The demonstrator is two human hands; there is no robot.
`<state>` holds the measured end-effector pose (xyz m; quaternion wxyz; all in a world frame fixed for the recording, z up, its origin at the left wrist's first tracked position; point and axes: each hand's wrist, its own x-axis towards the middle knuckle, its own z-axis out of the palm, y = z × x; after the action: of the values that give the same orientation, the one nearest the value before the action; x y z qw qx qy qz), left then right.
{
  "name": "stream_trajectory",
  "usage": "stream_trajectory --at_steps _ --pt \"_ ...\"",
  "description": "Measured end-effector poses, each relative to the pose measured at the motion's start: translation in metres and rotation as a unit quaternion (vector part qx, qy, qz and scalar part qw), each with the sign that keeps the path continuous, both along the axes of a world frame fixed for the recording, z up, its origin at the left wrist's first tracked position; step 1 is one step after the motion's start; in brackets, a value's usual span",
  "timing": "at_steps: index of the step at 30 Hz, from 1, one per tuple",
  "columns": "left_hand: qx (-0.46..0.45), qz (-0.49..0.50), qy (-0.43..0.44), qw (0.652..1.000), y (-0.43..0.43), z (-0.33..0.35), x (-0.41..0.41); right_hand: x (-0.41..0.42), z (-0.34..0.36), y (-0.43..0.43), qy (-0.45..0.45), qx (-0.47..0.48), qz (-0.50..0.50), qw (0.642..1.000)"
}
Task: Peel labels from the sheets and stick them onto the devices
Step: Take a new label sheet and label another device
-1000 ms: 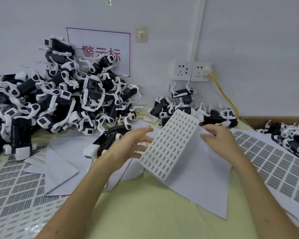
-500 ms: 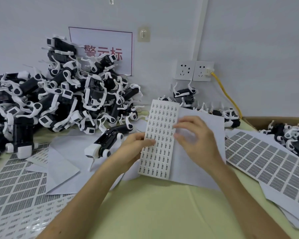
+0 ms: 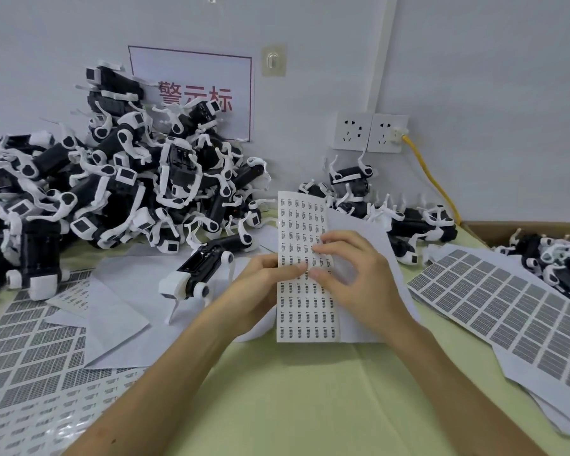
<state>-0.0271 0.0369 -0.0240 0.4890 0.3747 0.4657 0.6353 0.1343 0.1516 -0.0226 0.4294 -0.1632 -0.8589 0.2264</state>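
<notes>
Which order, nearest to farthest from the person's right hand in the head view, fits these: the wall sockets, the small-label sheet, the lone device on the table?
1. The label sheet, centre, touching the right hand.
2. The lone device, left, past the left hand.
3. The wall sockets, far back on the wall.

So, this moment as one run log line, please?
step: peeling | left hand: holds label sheet | right hand: pinches label sheet | device: on table, untouched

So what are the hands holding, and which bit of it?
Both hold the small label sheet: the left hand grips its left edge about halfway up, and the right hand pinches it near its middle.
</notes>
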Motion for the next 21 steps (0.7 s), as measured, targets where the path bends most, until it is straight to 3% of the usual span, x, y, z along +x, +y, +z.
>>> stream_trajectory --at_steps 7,21 --pt "0.003 -0.014 -0.005 1.000 0.0005 -0.0026 0.0025 -0.0004 0.0008 0.0006 0.043 -0.035 0.020 0.998" --pt "-0.017 0.008 -0.003 1.000 0.0034 -0.0035 0.0066 -0.0017 -0.0089 0.0087 0.068 -0.005 0.029 0.997"
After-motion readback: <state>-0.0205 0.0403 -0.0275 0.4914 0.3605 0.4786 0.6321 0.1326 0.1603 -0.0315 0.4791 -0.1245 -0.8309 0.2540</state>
